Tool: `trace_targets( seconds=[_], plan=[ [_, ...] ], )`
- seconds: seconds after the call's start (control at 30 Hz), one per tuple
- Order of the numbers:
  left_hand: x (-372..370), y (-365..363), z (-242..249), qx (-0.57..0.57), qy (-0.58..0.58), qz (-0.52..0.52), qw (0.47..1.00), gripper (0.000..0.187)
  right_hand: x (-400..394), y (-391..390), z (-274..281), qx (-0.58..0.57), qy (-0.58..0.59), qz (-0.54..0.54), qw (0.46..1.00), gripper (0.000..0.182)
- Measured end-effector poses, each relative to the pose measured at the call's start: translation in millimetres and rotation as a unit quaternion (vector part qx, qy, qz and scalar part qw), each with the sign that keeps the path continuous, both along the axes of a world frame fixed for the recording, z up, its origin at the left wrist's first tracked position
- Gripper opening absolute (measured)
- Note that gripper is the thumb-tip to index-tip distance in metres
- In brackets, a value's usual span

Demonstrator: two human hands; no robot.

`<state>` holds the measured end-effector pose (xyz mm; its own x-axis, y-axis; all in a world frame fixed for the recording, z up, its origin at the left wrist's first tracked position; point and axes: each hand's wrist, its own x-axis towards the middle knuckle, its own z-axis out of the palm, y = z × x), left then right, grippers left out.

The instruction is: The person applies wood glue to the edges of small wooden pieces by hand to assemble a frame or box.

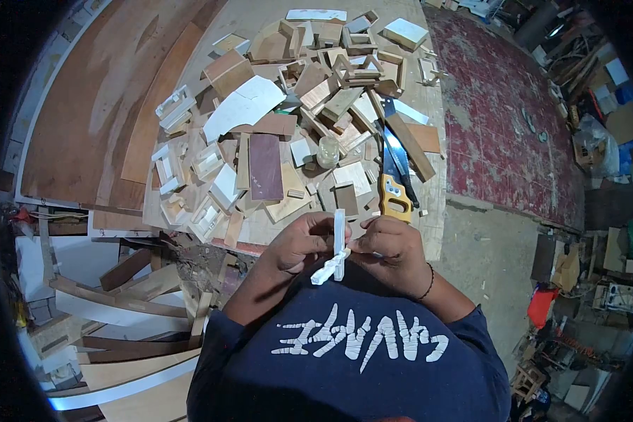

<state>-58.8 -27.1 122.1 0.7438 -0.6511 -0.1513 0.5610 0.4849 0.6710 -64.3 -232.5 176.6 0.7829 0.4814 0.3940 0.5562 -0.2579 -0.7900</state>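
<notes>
One white piece [340, 235] sits gripped in our left hand [307, 243], pinched by our right hand [389, 242]. Beyond lies a saw [389, 183].

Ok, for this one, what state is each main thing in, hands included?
White piece: held up, off the table.
Left hand: closed on it.
Right hand: curled, close against it; grip unclear.
Saw: lying down, handle nearest the hands.
Jar: among wood scraps; lid unclear.
Brown board: lying flat.
Table: strewn with wood scraps.
</notes>
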Motion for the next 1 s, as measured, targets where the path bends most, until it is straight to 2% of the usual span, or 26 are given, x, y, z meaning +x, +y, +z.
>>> trace_targets(
  seconds=[0.17, 0.57, 0.7, 0.8, 0.87, 1.0],
  plan=[
    [3, 0, 16, 0.058, -0.06, -0.019, 0.996, 0.022, 2, -2, 3, -0.004, -0.017, -0.005, 1.0, 0.017],
    [13, 5, 3, 0.101, -0.165, -0.06, 0.979, 0.035, 5, -3, 5, -0.016, -0.028, -0.022, 0.999, 0.017],
    [13, 8, 7, 0.127, -0.121, -0.084, 0.981, 0.034, 6, -2, 6, -0.015, -0.017, -0.045, 0.999, 0.017],
    [6, 11, -1, 0.053, -0.059, -0.023, 0.997, 0.032, 8, -5, 10, -0.001, 0.029, -0.067, 0.997, 0.016],
    [6, 8, -11, -0.073, -0.048, -0.014, 0.996, 0.034, 9, -6, 10, 0.005, 0.066, -0.072, 0.995, 0.016],
    [7, 10, -13, -0.129, -0.026, -0.021, 0.991, 0.036, 12, -4, 5, 0.039, 0.084, -0.061, 0.994, 0.018]
  ],
)
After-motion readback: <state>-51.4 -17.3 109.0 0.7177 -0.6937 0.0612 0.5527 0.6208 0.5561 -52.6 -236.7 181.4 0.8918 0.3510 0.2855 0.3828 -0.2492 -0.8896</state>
